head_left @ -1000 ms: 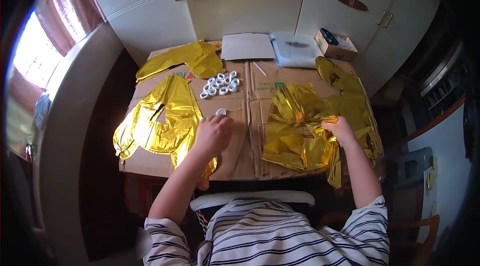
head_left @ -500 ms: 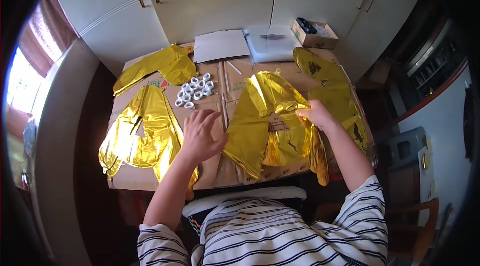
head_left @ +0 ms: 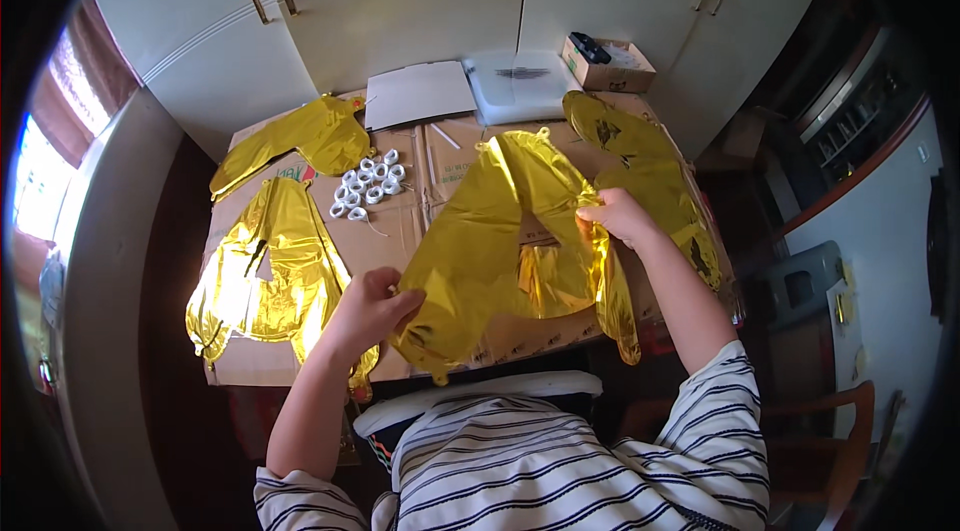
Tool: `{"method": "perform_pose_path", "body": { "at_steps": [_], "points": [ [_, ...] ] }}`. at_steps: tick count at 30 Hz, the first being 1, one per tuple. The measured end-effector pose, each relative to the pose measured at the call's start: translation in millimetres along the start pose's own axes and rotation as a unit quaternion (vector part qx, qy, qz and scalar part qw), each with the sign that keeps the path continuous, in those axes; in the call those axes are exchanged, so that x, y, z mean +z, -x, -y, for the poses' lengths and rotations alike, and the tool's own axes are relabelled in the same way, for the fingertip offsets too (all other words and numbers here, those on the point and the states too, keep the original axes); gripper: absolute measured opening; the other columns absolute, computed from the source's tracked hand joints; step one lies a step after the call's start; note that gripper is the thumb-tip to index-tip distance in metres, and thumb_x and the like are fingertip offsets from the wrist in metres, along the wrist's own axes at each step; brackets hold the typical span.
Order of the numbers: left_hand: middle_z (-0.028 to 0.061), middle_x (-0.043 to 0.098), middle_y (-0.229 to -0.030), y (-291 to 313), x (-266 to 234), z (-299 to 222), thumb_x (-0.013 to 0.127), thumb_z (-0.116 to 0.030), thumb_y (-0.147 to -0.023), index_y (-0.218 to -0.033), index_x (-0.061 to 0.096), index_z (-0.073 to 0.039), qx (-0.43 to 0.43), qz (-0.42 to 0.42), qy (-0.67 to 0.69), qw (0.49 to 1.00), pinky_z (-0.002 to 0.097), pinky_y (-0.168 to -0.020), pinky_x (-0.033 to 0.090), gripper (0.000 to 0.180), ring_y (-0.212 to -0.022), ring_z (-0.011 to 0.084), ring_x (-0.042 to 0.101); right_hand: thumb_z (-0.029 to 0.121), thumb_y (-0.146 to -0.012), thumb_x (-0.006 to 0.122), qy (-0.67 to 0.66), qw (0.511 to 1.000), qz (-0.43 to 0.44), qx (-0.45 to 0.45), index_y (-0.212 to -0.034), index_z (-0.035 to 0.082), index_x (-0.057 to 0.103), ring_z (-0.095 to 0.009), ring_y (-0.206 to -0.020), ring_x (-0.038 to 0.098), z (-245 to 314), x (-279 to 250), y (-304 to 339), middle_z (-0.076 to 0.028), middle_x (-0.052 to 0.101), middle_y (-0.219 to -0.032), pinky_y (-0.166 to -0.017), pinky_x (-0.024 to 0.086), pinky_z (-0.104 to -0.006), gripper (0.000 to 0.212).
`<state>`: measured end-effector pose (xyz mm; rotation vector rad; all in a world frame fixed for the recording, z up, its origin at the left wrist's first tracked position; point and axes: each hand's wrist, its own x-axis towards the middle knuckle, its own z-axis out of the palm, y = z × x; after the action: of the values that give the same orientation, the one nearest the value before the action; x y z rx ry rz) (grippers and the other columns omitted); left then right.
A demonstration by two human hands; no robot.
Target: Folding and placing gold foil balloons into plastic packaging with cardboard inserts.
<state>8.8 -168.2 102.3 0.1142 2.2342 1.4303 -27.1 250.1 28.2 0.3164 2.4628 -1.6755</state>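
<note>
A flat, uninflated gold foil balloon (head_left: 462, 231), shaped like a letter A, is stretched between my hands over the front of the table. My left hand (head_left: 368, 309) pinches its lower left leg. My right hand (head_left: 622, 217) grips its right edge, higher up, fingers closed on the foil. The right leg hangs down below that hand. Left of it another shiny gold foil balloon (head_left: 295, 276) lies on the table, near my left forearm. Behind that one is a third gold foil balloon (head_left: 335, 131), bent in shape.
Several small white ribbon rolls (head_left: 375, 181) cluster on the cardboard-covered table (head_left: 400, 231). At the back lie a white sheet (head_left: 420, 96), a clear plastic packet (head_left: 520, 89) and an open box (head_left: 630, 71). More gold foil (head_left: 650, 166) covers the right side. A wooden chair (head_left: 850, 431) stands lower right.
My left hand, apart from the foil before, has come down and closed on the balloon's left leg. The balloon is now spread wider and drawn toward me. The view has shifted slightly.
</note>
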Motion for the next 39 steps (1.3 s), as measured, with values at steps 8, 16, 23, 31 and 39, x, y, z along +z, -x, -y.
{"method": "perform_pose_path", "body": {
  "at_steps": [8,16,23,31,39],
  "points": [
    [0.0195,0.073,-0.082,9.5,-9.0,52.7,0.075,-0.028,-0.082,-0.105,0.067,0.001,-0.023,-0.088,-0.222,0.971,0.0393,-0.071,0.056,0.037,-0.075,0.0311,0.072,0.028,-0.076,0.081,0.331,0.938,-0.073,-0.07,-0.098,0.002,0.066,-0.031,-0.094,0.068,24.6,19.6,4.9,-0.015,0.071,-0.098,-0.082,0.053,-0.0403,0.037],
    [0.0218,0.071,-0.082,13.9,2.4,52.5,0.071,-0.025,-0.086,-0.115,0.064,-0.005,0.054,-0.121,-0.338,0.932,0.0467,-0.075,0.055,0.036,-0.08,0.0394,0.07,0.027,-0.079,0.078,0.444,0.874,0.029,-0.196,-0.124,0.01,0.062,-0.03,-0.117,0.057,56.7,5.9,41.9,-0.012,0.061,-0.125,-0.099,0.047,-0.0416,0.051],
    [0.0238,0.07,-0.081,12.7,-3.6,59.8,0.07,-0.019,-0.088,-0.11,0.059,-0.003,0.066,-0.128,-0.277,0.95,0.0492,-0.074,0.054,0.03,-0.08,0.0427,0.069,0.013,-0.073,0.07,0.534,0.799,0.118,-0.251,-0.089,0.011,0.079,-0.039,-0.139,0.037,52.3,-16.4,90.0,-0.017,0.057,-0.132,-0.118,0.028,-0.0488,0.018],
    [0.0162,0.069,-0.082,21.2,9.4,33.2,0.08,-0.032,-0.077,-0.114,0.055,-0.003,0.119,-0.225,-0.444,0.859,0.0475,-0.071,0.052,0.053,-0.073,0.0382,0.069,0.03,-0.088,0.069,0.509,0.817,0.05,-0.267,-0.128,0.003,0.061,-0.032,-0.137,0.041,23.4,6.2,80.7,-0.017,0.052,-0.139,-0.117,0.029,-0.0464,0.049],
    [0.0136,0.062,-0.122,-39.9,47.2,13.0,0.079,-0.039,-0.077,-0.115,0.065,-0.004,0.258,-0.031,-0.468,0.845,0.0445,-0.101,0.042,0.053,-0.12,0.032,0.055,0.033,-0.089,0.068,0.501,0.821,0.016,-0.274,-0.134,0.006,0.057,-0.033,-0.135,0.042,14.6,20.5,57.5,-0.015,0.051,-0.141,-0.117,0.029,-0.0458,0.054]
  ]
}}
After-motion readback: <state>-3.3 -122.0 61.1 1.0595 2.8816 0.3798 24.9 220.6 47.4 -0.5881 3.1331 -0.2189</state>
